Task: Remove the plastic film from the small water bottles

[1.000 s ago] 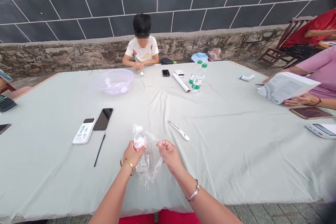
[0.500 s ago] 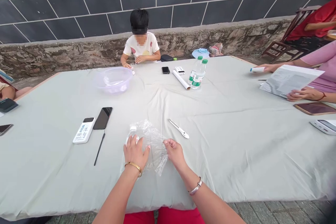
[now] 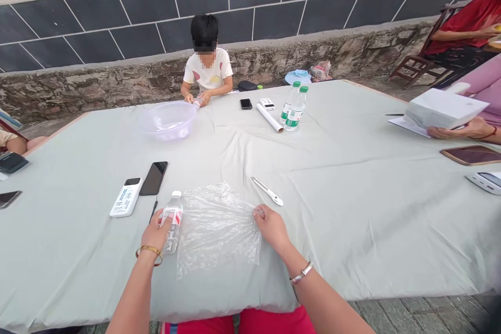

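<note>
Long table under a pale grey-green cloth (image 3: 352, 240), with a dark tiled wall (image 3: 250, 5) behind it. Left to right: a white device (image 3: 126, 197) and a black phone (image 3: 154, 178) lie just beyond my left hand (image 3: 154, 232). That hand is closed around a clear water bottle (image 3: 174, 219), which tilts slightly and has its red label showing. A crumpled clear plastic sheet (image 3: 217, 229) lies spread on the cloth between my hands, its left edge just beside the bottle. My right hand (image 3: 272, 227) is narrowly closed, pinching the sheet's right corner, with a white box cutter (image 3: 267, 191) near it. Across the table, a seated person (image 3: 207, 70) handles a small bottle beside a clear plastic basin (image 3: 168, 120). Further right stand two green-capped bottles (image 3: 296, 108). At the far right, another person's hand (image 3: 450, 129) is under a white paper stack (image 3: 444, 109).
</note>
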Motion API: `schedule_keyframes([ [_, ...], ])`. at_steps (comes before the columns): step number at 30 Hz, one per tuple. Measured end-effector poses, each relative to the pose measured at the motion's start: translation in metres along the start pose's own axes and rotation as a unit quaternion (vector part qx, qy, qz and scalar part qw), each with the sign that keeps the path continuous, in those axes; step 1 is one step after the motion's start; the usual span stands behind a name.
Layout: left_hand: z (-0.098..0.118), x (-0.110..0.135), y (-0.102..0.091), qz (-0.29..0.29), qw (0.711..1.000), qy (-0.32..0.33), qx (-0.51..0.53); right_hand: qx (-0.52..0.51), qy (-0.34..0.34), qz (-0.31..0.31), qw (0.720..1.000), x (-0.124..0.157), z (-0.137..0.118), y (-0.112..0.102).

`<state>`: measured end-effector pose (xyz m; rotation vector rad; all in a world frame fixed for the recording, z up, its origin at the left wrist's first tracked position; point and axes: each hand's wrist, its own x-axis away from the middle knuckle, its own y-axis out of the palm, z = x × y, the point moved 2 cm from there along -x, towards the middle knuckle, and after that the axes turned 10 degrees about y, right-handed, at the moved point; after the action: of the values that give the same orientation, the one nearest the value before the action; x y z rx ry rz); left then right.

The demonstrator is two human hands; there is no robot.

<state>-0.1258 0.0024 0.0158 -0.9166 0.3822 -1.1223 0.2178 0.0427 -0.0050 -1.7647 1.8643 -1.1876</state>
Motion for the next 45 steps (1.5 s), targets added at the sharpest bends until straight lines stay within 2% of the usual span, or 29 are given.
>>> schedule_keyframes([
  [4,0.004,-0.004,0.001,-0.034,0.999,0.024,-0.034,-0.015,0.009,0.013,1.0,-0.006,0.006,-0.008],
  [6,0.002,-0.004,0.0,-0.031,0.999,-0.004,0.032,-0.01,0.0,0.016,1.0,-0.007,0.008,-0.011],
  [8,0.0,0.0,0.0,-0.023,0.986,-0.044,0.157,-0.016,-0.02,0.007,1.0,-0.007,0.01,-0.012],
  [12,0.006,0.014,0.006,-0.024,0.903,-0.069,0.423,-0.021,-0.053,0.013,0.998,-0.005,0.009,-0.012],
  [15,0.023,0.024,0.015,-0.067,0.844,-0.061,0.529,0.018,-0.087,0.102,0.991,0.002,0.005,-0.012],
  [18,0.044,0.032,0.025,-0.115,0.81,-0.07,0.571,0.02,-0.145,0.192,0.97,0.01,0.0,-0.013],
  [22,0.063,0.039,0.035,-0.132,0.799,-0.06,0.584,-0.088,-0.207,0.207,0.952,0.012,-0.005,-0.021],
  [25,0.066,0.04,0.043,-0.13,0.809,-0.046,0.572,-0.127,-0.216,0.232,0.94,0.013,-0.01,-0.029],
  [27,0.065,0.04,0.05,-0.104,0.82,-0.032,0.563,-0.136,-0.214,0.254,0.933,0.019,-0.017,-0.029],
  [28,0.064,0.041,0.054,-0.088,0.825,-0.024,0.557,-0.146,-0.21,0.239,0.937,0.023,-0.022,-0.026],
  [29,0.065,0.043,0.058,-0.074,0.831,-0.013,0.551,-0.158,-0.204,0.196,0.946,0.027,-0.028,-0.021],
  [31,0.068,0.049,0.068,-0.059,0.846,0.019,0.53,-0.176,-0.193,0.039,0.964,0.038,-0.043,-0.006],
  [33,0.074,0.058,0.076,-0.059,0.856,0.07,0.508,-0.209,-0.186,-0.137,0.95,0.047,-0.058,0.011],
  [35,0.081,0.068,0.081,-0.078,0.859,0.127,0.49,-0.275,-0.171,-0.24,0.915,0.053,-0.067,0.023],
  [38,0.084,0.075,0.08,-0.168,0.851,0.193,0.459,-0.371,-0.112,-0.293,0.874,0.05,-0.067,0.029],
  [40,0.079,0.07,0.072,-0.208,0.865,0.214,0.402,-0.396,-0.082,-0.311,0.86,0.046,-0.061,0.029],
  [41,0.074,0.064,0.067,-0.201,0.887,0.219,0.353,-0.4,-0.075,-0.314,0.858,0.043,-0.058,0.029],
  [43,0.06,0.047,0.054,-0.144,0.943,0.22,0.202,-0.405,-0.07,-0.314,0.856,0.039,-0.053,0.028],
  [45,0.047,0.027,0.044,-0.103,0.972,0.21,0.022,-0.409,-0.063,-0.315,0.854,0.036,-0.05,0.028],
])
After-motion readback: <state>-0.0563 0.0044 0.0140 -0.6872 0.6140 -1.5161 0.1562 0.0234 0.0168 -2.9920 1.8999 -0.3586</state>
